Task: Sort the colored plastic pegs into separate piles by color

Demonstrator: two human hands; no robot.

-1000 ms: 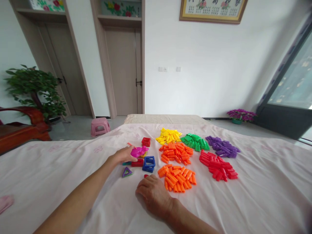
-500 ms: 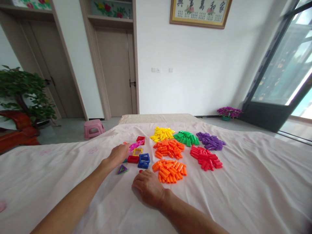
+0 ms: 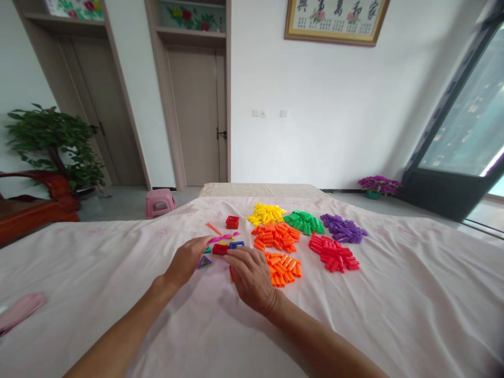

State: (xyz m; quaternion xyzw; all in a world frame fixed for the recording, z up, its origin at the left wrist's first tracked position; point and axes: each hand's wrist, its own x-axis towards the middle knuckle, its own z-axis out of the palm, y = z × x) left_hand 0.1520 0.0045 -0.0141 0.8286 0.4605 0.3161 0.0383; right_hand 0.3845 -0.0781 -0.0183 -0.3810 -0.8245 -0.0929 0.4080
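Note:
My left hand (image 3: 189, 258) is closed around the near end of a thin magenta strip (image 3: 222, 238). My right hand (image 3: 250, 272) reaches over the magnetic tiles with its fingers stretched out, apparently touching the red tiles (image 3: 219, 249) and hiding part of the blue tiles (image 3: 237, 244). A purple and green triangle tile (image 3: 205, 262) lies below the left fingertips. Behind the strip, a yellow tile (image 3: 226, 242) is partly covered. Further back sit a stack of red square tiles (image 3: 232, 222) and an orange stick (image 3: 213, 229). Another red piece (image 3: 231, 274) shows beside the right hand.
Right of the hands lie piles of plastic tubes: yellow (image 3: 266, 213), green (image 3: 304, 222), purple (image 3: 344, 229), red (image 3: 334, 253) and two orange heaps (image 3: 276, 237). A pale cloth (image 3: 374, 315) covers the table. A pink item (image 3: 22, 313) lies at far left; a pink stool (image 3: 160, 203) stands beyond.
My left hand has drawn slightly nearer with the magenta strip, now lower and flatter. My right hand has lifted and moved forward over the blue and red tiles. The view has shifted slightly.

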